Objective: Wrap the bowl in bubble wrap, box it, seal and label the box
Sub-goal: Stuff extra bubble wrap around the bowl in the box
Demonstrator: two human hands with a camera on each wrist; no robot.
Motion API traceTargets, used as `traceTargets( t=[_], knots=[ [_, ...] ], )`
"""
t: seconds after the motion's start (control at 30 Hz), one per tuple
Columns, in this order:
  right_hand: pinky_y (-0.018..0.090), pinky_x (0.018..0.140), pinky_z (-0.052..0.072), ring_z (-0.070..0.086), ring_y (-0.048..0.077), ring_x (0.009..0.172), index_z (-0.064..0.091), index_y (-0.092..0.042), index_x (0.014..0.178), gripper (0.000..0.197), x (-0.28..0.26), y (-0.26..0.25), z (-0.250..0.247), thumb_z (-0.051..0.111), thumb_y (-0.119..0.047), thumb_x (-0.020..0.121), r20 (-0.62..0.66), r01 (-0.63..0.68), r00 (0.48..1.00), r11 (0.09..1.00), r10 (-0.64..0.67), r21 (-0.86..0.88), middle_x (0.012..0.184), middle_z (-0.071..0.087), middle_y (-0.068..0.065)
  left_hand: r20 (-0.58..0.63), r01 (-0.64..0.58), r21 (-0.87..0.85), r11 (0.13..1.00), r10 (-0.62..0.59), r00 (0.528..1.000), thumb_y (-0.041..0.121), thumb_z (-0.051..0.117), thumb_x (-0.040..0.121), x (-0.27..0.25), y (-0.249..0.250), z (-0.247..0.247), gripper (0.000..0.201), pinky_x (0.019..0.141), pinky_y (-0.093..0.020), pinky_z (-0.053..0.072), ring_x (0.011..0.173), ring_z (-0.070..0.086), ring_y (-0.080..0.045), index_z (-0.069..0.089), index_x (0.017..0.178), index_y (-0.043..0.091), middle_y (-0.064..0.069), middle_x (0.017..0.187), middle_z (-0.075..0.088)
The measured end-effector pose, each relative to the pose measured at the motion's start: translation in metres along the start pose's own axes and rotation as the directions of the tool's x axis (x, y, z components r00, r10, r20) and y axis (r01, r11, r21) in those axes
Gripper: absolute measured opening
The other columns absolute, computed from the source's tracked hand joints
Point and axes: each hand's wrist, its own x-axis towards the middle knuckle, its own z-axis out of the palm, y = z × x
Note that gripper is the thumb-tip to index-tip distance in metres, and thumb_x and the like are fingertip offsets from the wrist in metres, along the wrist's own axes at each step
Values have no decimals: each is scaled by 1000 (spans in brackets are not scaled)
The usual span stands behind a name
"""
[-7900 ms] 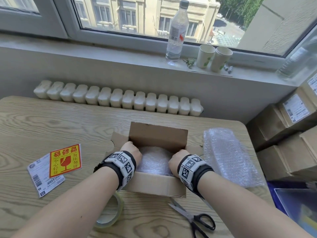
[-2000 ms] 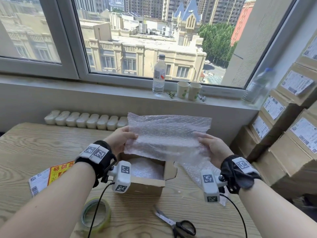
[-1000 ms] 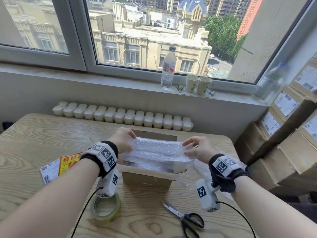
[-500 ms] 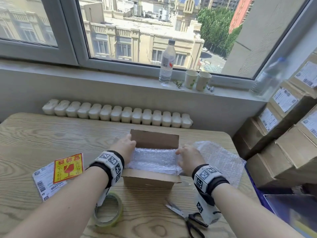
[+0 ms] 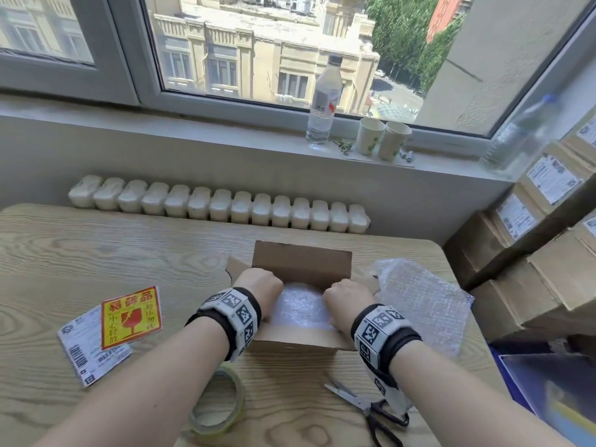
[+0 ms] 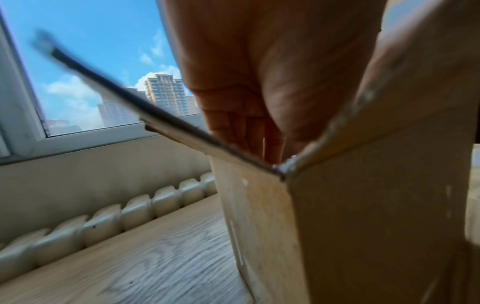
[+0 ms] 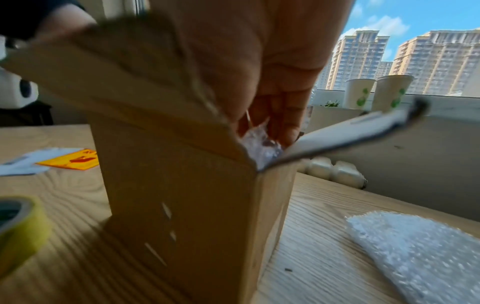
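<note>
Wooden worktop (image 5: 96, 253) by the window: you had both hands, left hand (image 5: 258, 285) and right hand (image 5: 346, 298), down inside the open box (image 5: 300, 340), fingers pressing bubble wrap (image 5: 300, 306) between them; finger curl unclear.

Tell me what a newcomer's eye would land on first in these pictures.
First, the two hands, left hand and right hand, reaching down into the open cardboard box at the middle of the wooden table, fingers against the bubble wrap inside. Next, the red and yellow fragile sticker on a white shipping label to the left, then the tape roll and scissors at the near edge.
</note>
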Motion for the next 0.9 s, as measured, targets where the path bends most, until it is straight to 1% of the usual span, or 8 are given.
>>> traceTargets(
  t=[0.07,0.13,0.23,0.3,0.47,0.63,0.77,0.9],
  knots=[
    [34,88,39,54,28,107,65,-9,105,24,4,-3,5,48,-6,89,10,10,1000,997,-9,-71,111,65,10,-27,-12,52,999,14,1000,11,55,87,2,3,7,19,76,-30,49,100,64,-23,68,100,15,-3,105,69],
    [34,92,33,54,27,108,65,-11,106,22,6,-4,9,50,-10,90,32,8,999,992,-5,-126,111,66,8,-60,-28,93,995,34,998,7,50,89,5,5,11,23,76,-29,43,103,63,-21,67,102,17,0,107,68],
    [35,93,29,51,25,106,67,-13,103,21,12,-3,14,51,-10,88,36,18,999,986,-12,-167,107,67,5,-63,-84,139,987,93,994,10,49,90,10,0,15,22,92,-31,33,105,61,-19,65,103,19,1,109,68],
    [37,92,29,48,25,106,68,-16,102,20,16,-2,15,53,-12,89,45,27,999,980,-18,-195,106,67,3,-50,-97,157,983,106,993,9,46,91,12,-3,17,24,97,-32,30,107,60,-20,64,105,17,-1,111,68],
    [37,96,28,52,24,109,66,-15,108,21,23,-4,15,56,-19,90,85,59,995,976,-43,-208,112,65,4,13,-96,116,989,95,995,7,40,94,19,0,21,31,90,-33,43,112,60,-26,64,111,12,-7,119,65],
    [37,97,29,56,24,106,66,-13,105,23,23,-2,13,49,-11,90,53,74,996,983,-66,-168,110,66,6,62,-99,94,991,94,994,9,39,95,22,1,21,31,87,-35,48,113,59,-26,62,116,10,-7,121,63],
    [35,95,30,57,24,104,67,-11,103,22,19,-1,12,50,-9,88,53,81,996,985,-73,-153,109,66,7,86,-94,13,995,93,992,19,47,92,20,-1,17,25,82,-34,49,107,62,-26,64,108,10,-7,114,65],
    [33,93,32,59,24,106,67,-12,101,23,15,1,8,46,-16,93,104,114,989,986,-102,-123,109,68,6,125,-6,-150,989,25,992,35,37,92,21,0,12,40,87,-35,47,106,60,-26,64,105,9,-11,113,65]
  ],
)
